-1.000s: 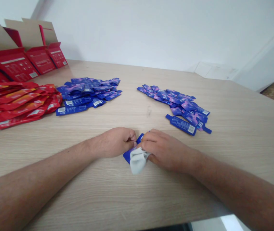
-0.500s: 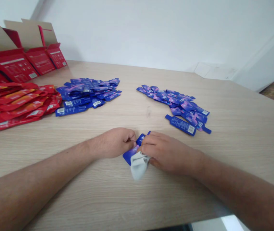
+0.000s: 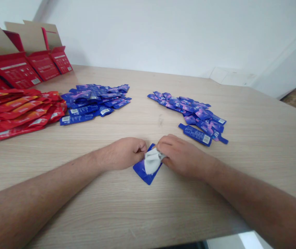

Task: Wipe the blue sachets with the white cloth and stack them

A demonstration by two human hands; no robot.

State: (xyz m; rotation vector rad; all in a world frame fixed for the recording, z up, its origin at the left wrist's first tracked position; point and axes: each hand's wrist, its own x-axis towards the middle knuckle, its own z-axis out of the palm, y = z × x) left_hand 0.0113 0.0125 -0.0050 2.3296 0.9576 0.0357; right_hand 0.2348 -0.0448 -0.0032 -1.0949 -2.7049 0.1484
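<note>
A blue sachet (image 3: 143,172) lies flat on the wooden table (image 3: 148,207) right in front of me. My left hand (image 3: 124,153) is closed in a pinch on the sachet's upper left edge. My right hand (image 3: 182,155) is closed around a small white cloth (image 3: 151,161) and presses it onto the sachet's upper part. The two hands nearly touch above the sachet.
A pile of blue sachets (image 3: 96,100) lies at the left middle and another blue pile (image 3: 191,112) at the right. Red sachets (image 3: 18,110) are heaped at the far left, with open red cartons (image 3: 33,62) behind them. The table's near edge (image 3: 215,238) runs along the bottom right.
My right hand has slid the white cloth up along the sachet, away from me, which uncovers the sachet's lower end. My left hand has stayed in place.
</note>
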